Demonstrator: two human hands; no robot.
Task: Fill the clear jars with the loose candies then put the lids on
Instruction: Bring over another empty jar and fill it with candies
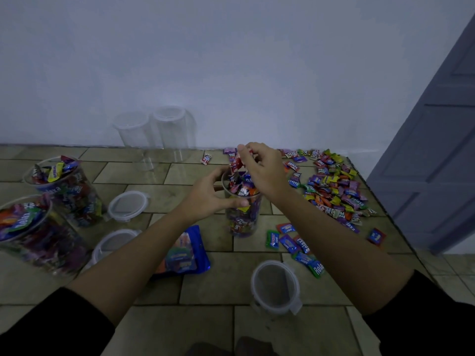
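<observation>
Left hand (205,194) is wrapped around the clear jar (243,219) mid-floor, while the right hand (262,170) hovers over its rim, fingers pinching a few wrapped candies (237,160). That jar's packed nearly to the top! The loose candy pile (334,186) sprawls just right of it, and a lid (276,286) lies nearer.

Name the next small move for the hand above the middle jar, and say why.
Probably let the right hand drop its candies into the jar: it holds them over the open mouth, the left hand grips the jar, and there looks to be room near the rim.
</observation>
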